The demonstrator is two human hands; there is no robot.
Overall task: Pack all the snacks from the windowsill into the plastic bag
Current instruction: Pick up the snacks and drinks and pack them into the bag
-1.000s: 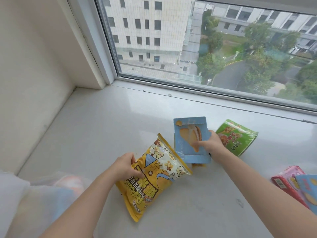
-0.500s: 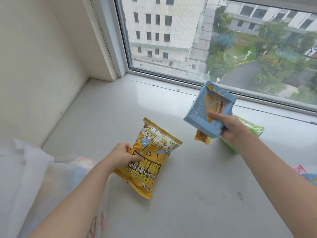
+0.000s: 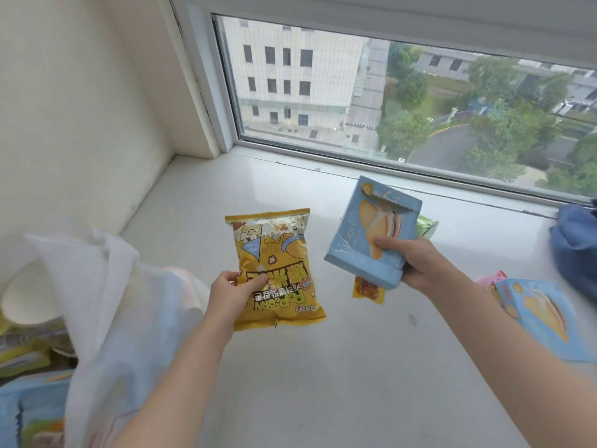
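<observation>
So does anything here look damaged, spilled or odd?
Nothing spilled or torn. The one oddity: a small orange packet pokes out beneath the blue box in the right hand, apparently picked up with it. The popcorn bag in the left hand looks sealed.

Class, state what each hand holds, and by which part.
Left hand pinches the yellow popcorn bag at its left edge; right hand grips the blue box at its lower end.

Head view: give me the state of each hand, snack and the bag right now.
Left hand: grips popcorn bag.
Yellow popcorn bag: held, sealed.
Right hand: holds blue box.
Blue cake box: lifted, tilted.
Small orange packet: under box.
Second blue box: lying flat.
White plastic bag: open, partly filled.
</observation>
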